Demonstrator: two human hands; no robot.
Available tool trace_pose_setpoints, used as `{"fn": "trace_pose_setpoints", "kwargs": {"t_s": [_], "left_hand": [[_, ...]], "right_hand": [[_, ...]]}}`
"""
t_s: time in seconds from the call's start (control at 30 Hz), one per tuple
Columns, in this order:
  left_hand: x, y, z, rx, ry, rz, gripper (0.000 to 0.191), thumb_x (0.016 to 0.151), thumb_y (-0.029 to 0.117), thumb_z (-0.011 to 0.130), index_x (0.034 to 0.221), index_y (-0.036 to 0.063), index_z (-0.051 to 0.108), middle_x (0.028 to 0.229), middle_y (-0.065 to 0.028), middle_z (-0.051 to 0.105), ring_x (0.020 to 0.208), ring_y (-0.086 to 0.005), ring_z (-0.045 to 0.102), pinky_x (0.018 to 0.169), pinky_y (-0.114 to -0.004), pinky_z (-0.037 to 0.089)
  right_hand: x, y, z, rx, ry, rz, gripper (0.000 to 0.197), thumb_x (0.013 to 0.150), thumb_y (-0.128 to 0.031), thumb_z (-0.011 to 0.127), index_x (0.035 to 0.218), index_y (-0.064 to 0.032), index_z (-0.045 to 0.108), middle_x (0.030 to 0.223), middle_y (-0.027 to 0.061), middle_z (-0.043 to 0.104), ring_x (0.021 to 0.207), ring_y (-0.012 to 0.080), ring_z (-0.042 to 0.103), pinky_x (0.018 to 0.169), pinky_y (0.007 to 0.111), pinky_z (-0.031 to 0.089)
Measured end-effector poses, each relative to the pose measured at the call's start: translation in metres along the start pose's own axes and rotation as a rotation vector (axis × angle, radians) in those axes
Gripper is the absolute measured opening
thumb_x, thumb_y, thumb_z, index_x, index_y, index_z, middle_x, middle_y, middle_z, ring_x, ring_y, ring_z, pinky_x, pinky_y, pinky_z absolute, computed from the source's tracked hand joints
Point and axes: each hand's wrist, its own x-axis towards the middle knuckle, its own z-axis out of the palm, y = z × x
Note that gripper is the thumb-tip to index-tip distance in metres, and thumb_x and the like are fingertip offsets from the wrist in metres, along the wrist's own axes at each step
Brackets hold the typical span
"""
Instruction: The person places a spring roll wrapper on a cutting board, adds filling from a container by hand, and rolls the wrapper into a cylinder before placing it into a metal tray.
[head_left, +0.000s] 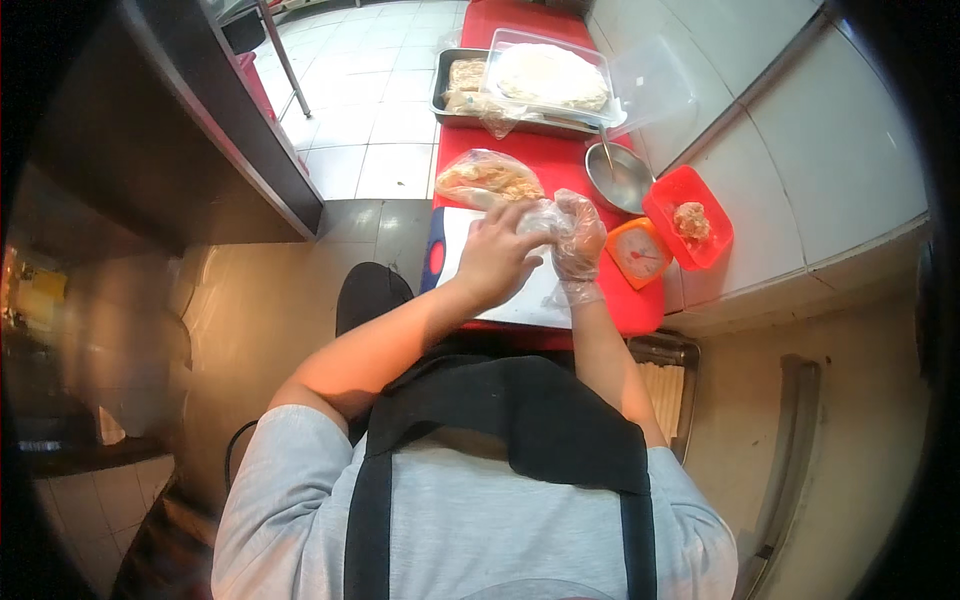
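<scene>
My right hand (581, 240) wears a clear plastic glove, loose at the wrist, with its fingers curled on a piece of thin clear plastic (545, 217). Bare and with fingers slightly apart, my left hand (501, 251) touches that plastic from the left; its grip is partly hidden. Both hands are above a white cutting board (536, 307) with a blue end. Just beyond them lies a clear plastic bag (487, 178) of orange-yellow food. Right of my gloved hand stands an orange dial kitchen scale (640, 253).
A red container (705, 247) with minced filling is beside the scale. Behind it stands a metal bowl (621, 180) with a utensil. Farther back, a metal tray (442, 90) of bagged food supports a clear tub (551, 75) of white food. White wall tiles (847, 157) border the red tabletop (634, 311).
</scene>
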Motion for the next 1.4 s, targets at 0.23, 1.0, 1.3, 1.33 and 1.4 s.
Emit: {"fn": "trace_pose_setpoints", "kwargs": {"t_s": [0.23, 1.0, 1.3, 1.33, 1.4], "left_hand": [[0.048, -0.104, 0.097, 0.252, -0.006, 0.167, 0.011, 0.081, 0.022, 0.065, 0.091, 0.0218, 0.069, 0.094, 0.0013, 0.068, 0.106, -0.0232, 0.058, 0.090, -0.052, 0.038], [0.040, -0.043, 0.084, -0.345, -0.094, 0.167, 0.030, 0.077, 0.005, 0.070, 0.105, 0.0033, 0.061, 0.093, -0.0170, 0.062, 0.089, -0.0327, 0.062, 0.077, -0.040, 0.051], [-0.004, -0.028, 0.106, -0.816, 0.037, -0.226, 0.033, 0.089, 0.017, 0.072, 0.115, 0.0035, 0.056, 0.113, -0.0100, 0.065, 0.100, -0.0175, 0.061, 0.092, -0.031, 0.048], [0.001, -0.034, 0.099, -0.806, -0.067, -0.231, 0.030, 0.090, 0.015, 0.071, 0.113, 0.0029, 0.056, 0.110, -0.0096, 0.065, 0.098, -0.0165, 0.061, 0.091, -0.030, 0.048], [0.006, -0.024, 0.091, -0.913, -0.087, -0.286, 0.017, 0.093, 0.010, 0.066, 0.104, 0.0019, 0.057, 0.094, -0.0066, 0.063, 0.089, -0.0133, 0.059, 0.083, -0.028, 0.048]], "right_hand": [[-0.016, -0.014, -0.031, 0.193, -0.239, 0.191, 0.061, 0.081, -0.020, 0.077, 0.134, -0.0056, 0.052, 0.125, 0.0087, 0.060, 0.107, 0.0212, 0.058, 0.089, 0.035, 0.051], [0.020, 0.072, 0.041, 0.762, -0.040, 0.847, 0.044, 0.098, -0.044, 0.048, 0.120, -0.0077, 0.060, 0.109, 0.0113, 0.066, 0.099, 0.0261, 0.063, 0.085, 0.043, 0.051], [0.027, 0.087, 0.060, 0.776, -0.197, 0.633, 0.037, 0.096, -0.034, 0.053, 0.120, -0.0077, 0.062, 0.116, 0.0118, 0.065, 0.106, 0.0243, 0.063, 0.093, 0.040, 0.052], [0.022, 0.080, 0.058, 0.853, -0.164, 0.677, 0.037, 0.096, -0.033, 0.053, 0.121, -0.0063, 0.061, 0.115, 0.0121, 0.065, 0.105, 0.0244, 0.063, 0.092, 0.039, 0.053], [0.016, 0.066, 0.047, 1.000, -0.093, 0.762, 0.035, 0.098, -0.030, 0.053, 0.121, -0.0036, 0.060, 0.113, 0.0127, 0.064, 0.104, 0.0248, 0.064, 0.089, 0.038, 0.055]]}}
